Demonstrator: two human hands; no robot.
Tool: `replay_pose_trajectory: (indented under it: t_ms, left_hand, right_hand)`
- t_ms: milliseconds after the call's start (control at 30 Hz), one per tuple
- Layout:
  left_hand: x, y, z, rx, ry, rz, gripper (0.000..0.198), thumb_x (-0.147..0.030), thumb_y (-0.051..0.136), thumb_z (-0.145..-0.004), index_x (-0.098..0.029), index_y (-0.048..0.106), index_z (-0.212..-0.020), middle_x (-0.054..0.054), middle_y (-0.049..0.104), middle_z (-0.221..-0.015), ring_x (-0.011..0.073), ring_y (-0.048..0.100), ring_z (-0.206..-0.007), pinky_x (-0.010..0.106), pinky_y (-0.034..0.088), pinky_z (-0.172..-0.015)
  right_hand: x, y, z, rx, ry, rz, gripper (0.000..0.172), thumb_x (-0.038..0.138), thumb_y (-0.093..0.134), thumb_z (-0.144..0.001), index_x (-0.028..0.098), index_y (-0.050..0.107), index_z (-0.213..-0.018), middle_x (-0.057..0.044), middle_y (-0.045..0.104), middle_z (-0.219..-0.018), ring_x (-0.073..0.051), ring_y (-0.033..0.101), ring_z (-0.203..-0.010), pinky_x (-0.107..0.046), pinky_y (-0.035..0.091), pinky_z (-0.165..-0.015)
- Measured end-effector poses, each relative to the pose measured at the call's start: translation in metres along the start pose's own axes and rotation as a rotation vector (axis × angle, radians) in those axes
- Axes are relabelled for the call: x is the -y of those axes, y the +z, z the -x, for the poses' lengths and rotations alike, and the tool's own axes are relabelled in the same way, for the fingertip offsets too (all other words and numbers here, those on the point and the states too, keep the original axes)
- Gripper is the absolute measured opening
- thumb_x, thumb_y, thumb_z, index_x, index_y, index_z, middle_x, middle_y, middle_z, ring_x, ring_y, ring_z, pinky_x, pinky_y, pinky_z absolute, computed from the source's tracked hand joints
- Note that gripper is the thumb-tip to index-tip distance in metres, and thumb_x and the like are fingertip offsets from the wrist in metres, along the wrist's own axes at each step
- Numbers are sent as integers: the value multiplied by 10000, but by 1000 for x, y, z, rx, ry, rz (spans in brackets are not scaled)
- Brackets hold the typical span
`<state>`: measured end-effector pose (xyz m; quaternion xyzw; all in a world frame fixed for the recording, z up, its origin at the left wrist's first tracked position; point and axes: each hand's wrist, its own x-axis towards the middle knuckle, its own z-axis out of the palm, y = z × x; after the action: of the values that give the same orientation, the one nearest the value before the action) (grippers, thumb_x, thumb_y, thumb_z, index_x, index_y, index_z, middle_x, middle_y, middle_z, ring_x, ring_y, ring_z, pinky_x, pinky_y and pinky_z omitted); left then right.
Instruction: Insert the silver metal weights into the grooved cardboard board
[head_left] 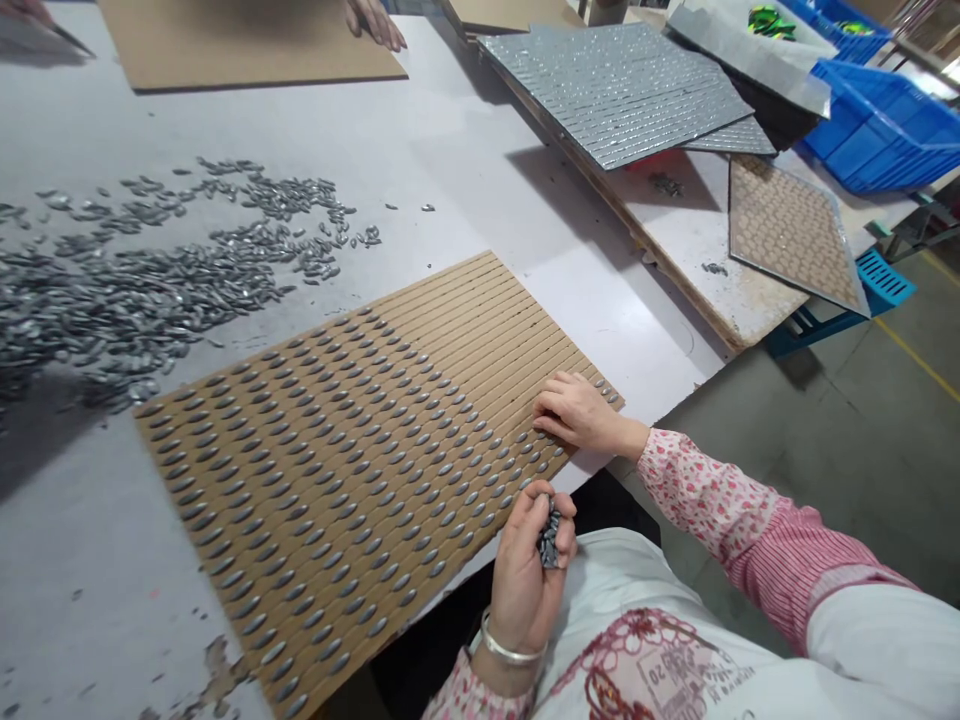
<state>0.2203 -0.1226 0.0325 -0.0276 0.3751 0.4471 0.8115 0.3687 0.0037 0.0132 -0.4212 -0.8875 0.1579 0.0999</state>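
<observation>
A brown grooved board lies slanted on the white table, its grooves partly filled with small grey oval metal pieces. My left hand, with a silver bracelet on the wrist, is closed round a handful of those grey pieces just off the board's near edge. My right hand rests on the board's right corner, fingers bent and pressed together on the grooves; whether a piece is under the fingertips is hidden.
A loose heap of grey pieces spreads over the table at left. Another person's hand rests on a cardboard sheet at the far edge. Filled silvery boards, a brown board and blue crates sit right.
</observation>
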Motion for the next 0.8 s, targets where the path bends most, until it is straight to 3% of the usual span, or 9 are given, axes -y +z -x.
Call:
replay_pose_trajectory:
  t_ms: [200,333,433,533,667,800]
  left_hand:
    - [2,2,-4,-26,30,-8,146,-210,669,-735,-153,591,-844,32,592,-812,26,411,-523,131,339,-438]
    - [2,3,-6,-112,23,13,215,-221,724,-681,-148,599,-840,0,566,-711,11,392,-480,107,302,-397]
    - [2,3,-7,-145,31,20,267,-249,751,-648,-151,592,-838,-13,561,-679,3,378,-450,101,285,-379]
    - [1,5,-7,-163,42,20,292,-304,757,-635,-151,583,-811,-23,551,-648,1,366,-429,101,275,-367]
    - [2,6,-7,-154,39,-3,276,-339,739,-654,-141,577,-760,-38,512,-597,-3,330,-408,103,242,-350]
    - [4,5,-7,-137,45,-36,256,-346,707,-693,-128,594,-766,-35,496,-608,-5,313,-418,106,241,-360]
  right_hand:
    - [1,3,-1,-41,-5,-50,207,345,500,-877,164,576,-811,-56,579,-843,-181,435,-840,-317,302,-760]
    - [10,-9,7,-89,-32,-353,195,320,509,-879,151,559,-794,-36,572,-764,-147,466,-768,-289,357,-735]
    - [20,-23,18,38,-114,-626,197,326,515,-878,142,569,-832,-30,572,-769,-118,494,-741,-245,398,-693]
    - [27,-30,27,155,-161,-739,205,339,548,-858,138,580,-885,-36,581,-813,-111,513,-768,-232,418,-707]
    - [31,-28,33,127,-176,-704,211,334,547,-861,136,572,-928,-45,588,-831,-119,514,-802,-258,414,-773]
    - [34,-19,39,63,-220,-478,198,327,501,-885,160,590,-941,-62,584,-844,-146,483,-817,-302,390,-792]
